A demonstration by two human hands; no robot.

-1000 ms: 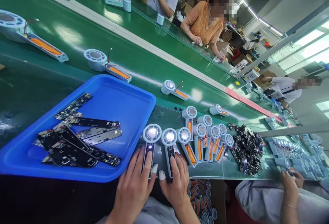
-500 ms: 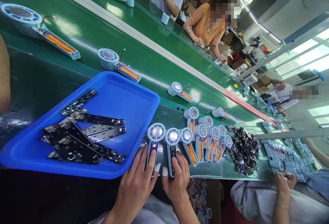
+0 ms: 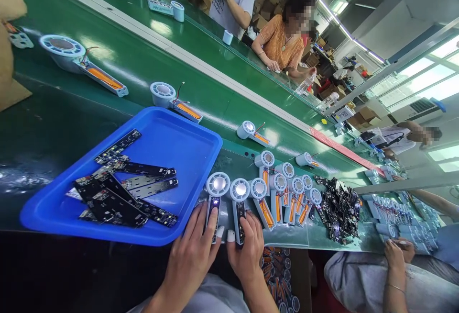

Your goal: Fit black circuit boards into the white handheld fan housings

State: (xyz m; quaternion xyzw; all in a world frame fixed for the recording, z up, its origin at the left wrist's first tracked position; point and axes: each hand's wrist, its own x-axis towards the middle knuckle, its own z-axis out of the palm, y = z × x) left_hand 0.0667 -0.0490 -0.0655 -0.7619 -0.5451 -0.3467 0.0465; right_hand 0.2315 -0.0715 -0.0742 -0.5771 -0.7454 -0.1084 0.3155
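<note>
Under my left hand (image 3: 190, 251) lies a pale blue handheld fan (image 3: 218, 184); its black display strip is lit with digits. The index finger presses on that strip, and the thumb, with a white cover on its tip, grips the handle's side. My right hand (image 3: 248, 251) holds a second handheld fan (image 3: 240, 190) the same way, index finger on its dark circuit board, white-tipped thumb along the handle. Both fans rest side by side on the bench. Immediately right stand several fans (image 3: 258, 188) with open handles showing orange cells and wires.
A blue tray (image 3: 193, 140) with several black circuit boards (image 3: 122, 203) sits on the left. More boards (image 3: 340, 210) are heaped at the right. Open fans (image 3: 162, 94) lie along the green conveyor belt (image 3: 215, 97). Co-workers sit across it and at the right.
The view has shifted slightly, so the tray and the nearer belt fans appear farther right. Another person's arm and a further fan show at the far left. My hands keep the same hold.
</note>
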